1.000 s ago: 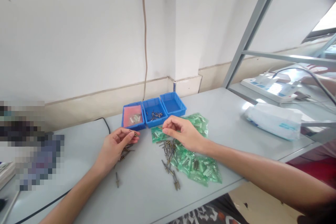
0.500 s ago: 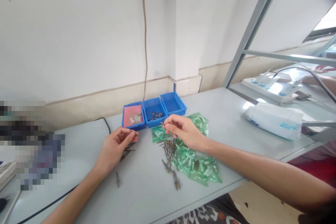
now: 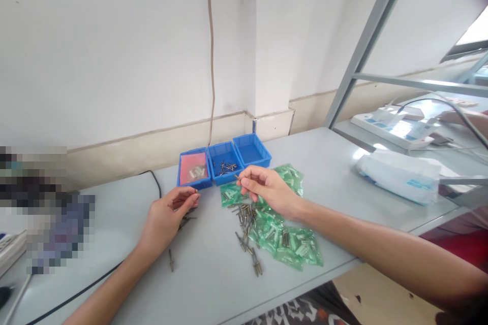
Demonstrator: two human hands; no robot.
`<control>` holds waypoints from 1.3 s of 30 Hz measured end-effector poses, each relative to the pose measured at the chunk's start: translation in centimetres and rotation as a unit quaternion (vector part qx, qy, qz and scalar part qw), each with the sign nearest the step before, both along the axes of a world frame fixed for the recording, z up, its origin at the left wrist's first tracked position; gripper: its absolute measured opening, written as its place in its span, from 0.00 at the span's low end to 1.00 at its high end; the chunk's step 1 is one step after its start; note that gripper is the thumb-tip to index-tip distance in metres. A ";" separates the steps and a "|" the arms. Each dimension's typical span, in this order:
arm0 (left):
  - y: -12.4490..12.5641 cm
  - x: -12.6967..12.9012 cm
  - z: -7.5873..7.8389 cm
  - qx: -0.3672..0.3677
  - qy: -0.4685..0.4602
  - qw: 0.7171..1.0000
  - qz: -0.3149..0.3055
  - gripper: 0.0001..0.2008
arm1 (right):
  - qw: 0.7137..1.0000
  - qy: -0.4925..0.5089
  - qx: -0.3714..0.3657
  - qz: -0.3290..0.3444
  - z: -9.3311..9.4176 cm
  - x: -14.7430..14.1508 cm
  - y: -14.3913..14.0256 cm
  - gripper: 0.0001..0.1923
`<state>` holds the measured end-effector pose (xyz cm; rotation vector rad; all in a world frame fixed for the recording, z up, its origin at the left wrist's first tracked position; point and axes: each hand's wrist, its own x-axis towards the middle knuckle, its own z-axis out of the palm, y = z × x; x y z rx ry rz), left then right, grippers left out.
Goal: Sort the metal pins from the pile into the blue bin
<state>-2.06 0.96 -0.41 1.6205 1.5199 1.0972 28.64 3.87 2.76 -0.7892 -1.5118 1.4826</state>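
Brass pins are lying loose on the grey table beside green packets. The right hand is pinching one pin just in front of the middle blue tray, which is holding only a few. The left hand is curling around something small. Judging by the pile, most sorting is remaining.

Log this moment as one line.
right hand: pinching small metal pin | left hand: holding pins beside blue trays | green bags: on table
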 end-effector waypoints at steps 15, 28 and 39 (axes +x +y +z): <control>0.0 -0.1 0.0 0.023 0.063 0.998 0.002 0.21 | 0.988 0.104 -0.107 0.028 0.1 0.0 0.2 0.18; 0.0 -0.1 0.4 0.084 0.157 0.984 0.011 0.17 | 0.994 -0.060 0.085 -0.039 -0.2 -0.3 -0.8 0.11; 0.0 0.0 0.5 0.097 0.181 0.979 -0.004 0.15 | 0.999 -0.019 0.037 -0.005 0.1 -0.1 -0.3 0.18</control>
